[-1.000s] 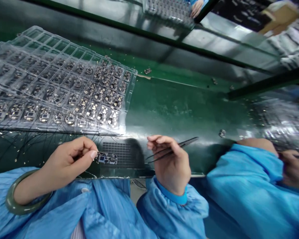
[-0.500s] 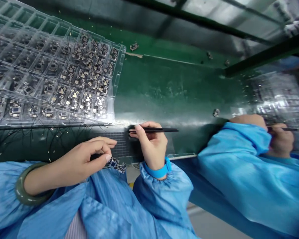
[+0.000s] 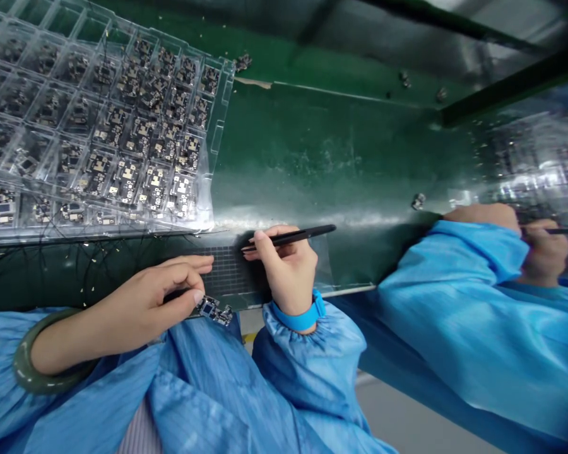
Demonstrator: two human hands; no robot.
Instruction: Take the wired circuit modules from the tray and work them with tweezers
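My left hand [image 3: 137, 308], with a green bangle [image 3: 42, 356] on its wrist, pinches a small circuit board [image 3: 213, 310] between thumb and fingers. My right hand [image 3: 286, 272] grips a pair of black tweezers [image 3: 291, 238], whose tips point left above a dark mesh mat [image 3: 224, 271]. The tweezers do not touch the board. A clear plastic tray [image 3: 218, 120] of many small circuit boards in cells lies just beyond both hands, on the green bench mat [image 3: 326, 151].
A co-worker's blue-sleeved arm [image 3: 454, 277] and hand [image 3: 542, 249], holding a dark tool, are at the right. Beyond that hand lies another clear tray [image 3: 525, 164]. Loose small boards [image 3: 419, 201] lie on the mat. A dark green rail [image 3: 515, 85] runs along the far side.
The whole view has shifted, with the tray moving up and left. My right hand has turned the tweezers and holds them higher, nearer the tray edge. The board stays in my left hand.
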